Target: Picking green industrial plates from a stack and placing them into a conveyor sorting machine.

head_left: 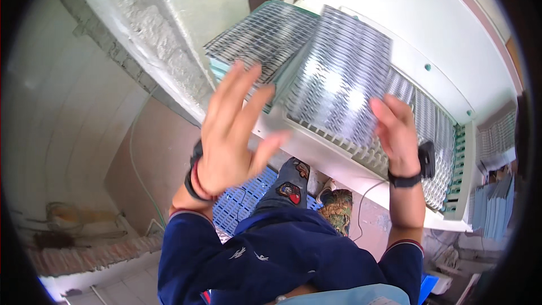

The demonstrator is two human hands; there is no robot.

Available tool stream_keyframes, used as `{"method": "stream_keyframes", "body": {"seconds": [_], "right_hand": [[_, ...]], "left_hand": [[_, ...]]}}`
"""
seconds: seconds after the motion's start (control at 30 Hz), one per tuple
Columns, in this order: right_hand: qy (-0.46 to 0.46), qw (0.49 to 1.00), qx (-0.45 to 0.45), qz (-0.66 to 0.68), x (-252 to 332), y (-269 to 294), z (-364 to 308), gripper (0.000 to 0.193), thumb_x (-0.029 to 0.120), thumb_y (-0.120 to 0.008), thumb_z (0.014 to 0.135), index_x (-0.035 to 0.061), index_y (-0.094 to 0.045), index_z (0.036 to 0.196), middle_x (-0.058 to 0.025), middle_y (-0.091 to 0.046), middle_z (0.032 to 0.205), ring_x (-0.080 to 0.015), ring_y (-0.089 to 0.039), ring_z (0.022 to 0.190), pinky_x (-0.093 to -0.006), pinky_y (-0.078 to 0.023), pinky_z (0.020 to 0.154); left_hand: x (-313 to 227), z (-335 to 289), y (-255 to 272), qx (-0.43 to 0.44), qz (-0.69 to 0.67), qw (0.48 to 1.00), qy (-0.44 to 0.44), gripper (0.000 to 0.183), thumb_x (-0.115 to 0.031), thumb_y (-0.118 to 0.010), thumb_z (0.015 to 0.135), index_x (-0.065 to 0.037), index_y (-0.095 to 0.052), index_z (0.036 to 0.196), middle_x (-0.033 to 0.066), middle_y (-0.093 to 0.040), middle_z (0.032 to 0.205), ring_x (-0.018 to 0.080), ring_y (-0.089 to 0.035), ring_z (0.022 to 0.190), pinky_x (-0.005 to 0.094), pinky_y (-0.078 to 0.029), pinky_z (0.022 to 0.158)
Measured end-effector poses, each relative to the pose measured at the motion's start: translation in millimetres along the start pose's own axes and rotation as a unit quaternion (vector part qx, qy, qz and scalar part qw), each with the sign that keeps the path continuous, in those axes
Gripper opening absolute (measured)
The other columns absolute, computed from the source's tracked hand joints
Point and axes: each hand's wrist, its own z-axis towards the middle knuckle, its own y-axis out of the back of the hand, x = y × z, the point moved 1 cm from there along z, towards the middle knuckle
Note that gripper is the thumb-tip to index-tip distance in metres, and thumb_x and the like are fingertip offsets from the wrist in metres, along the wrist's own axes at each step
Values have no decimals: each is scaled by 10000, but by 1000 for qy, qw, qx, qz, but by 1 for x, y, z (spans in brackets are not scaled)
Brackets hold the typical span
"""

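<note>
My left hand point(234, 130) is raised with its fingers spread and holds nothing; it is slightly blurred. Just beyond its fingertips lies a stack of dark, grid-patterned sheets point(262, 36) with pale green beneath. A shiny silver patterned sheet point(341, 73) lies tilted over the front of the white machine, beside that stack. My right hand point(398, 135) is at this sheet's right edge, its fingers loosely curved and apart. Its fingertips overlap the edge in view, and I cannot make out a firm grip. Dark bands circle both wrists.
The white machine point(406, 8) has rows of pale rollers point(440, 175) along its bed, with more patterned sheets over them. A blue slatted pallet point(231, 206) lies by my legs. Light blue panels point(491, 206) stand at the far right. A rough wall edge point(169, 51) rises at left.
</note>
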Motion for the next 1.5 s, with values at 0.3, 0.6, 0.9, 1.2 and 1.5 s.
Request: {"method": "stream_keyframes", "body": {"seconds": [0.3,0.6,0.9,1.2,1.5], "right_hand": [[-18,981,-189,34,-67,80,-198,306,243,-653,831,-47,-602,916,-70,-627,710,-102,-543,500,-206,-423,436],[-115,972,-198,-50,-113,71,-179,204,160,-636,846,-38,-603,809,-35,-576,618,-78,-503,438,-192,-388,385],[-106,923,-237,-283,-126,134,-91,233,236,-625,836,11,-601,777,-20,-504,540,-110,-484,477,-253,-385,435],[87,732,-233,-634,-145,104,-87,586,435,-693,705,35,-571,1116,-217,-532,1148,-360,-497,1051,-463,-361,868],[100,734,-206,-639,-119,77,-70,505,419,-688,717,39,-606,1038,-194,-558,1109,-344,-466,1112,-466,-301,924]], "left_hand": [[-63,-107,-126,284,-737,501,355,423,-225,-363,967,67,-385,1272,167,-521,1205,242,-518,1097,377,-420,934],[-95,-101,-180,275,-741,406,459,250,-129,-480,928,59,-568,1068,74,-628,1011,112,-598,881,259,-476,797],[-10,-45,-221,195,-303,868,342,362,-208,-646,816,42,-564,1065,116,-650,891,236,-617,779,305,-480,677],[-20,-52,-231,222,-26,972,-75,600,-459,-629,753,-111,-508,1226,176,-450,1284,382,-402,1201,482,-314,996],[3,-35,-226,230,-88,963,-107,534,-424,-642,752,-89,-550,1157,175,-478,1251,361,-422,1198,476,-324,1002]]}}
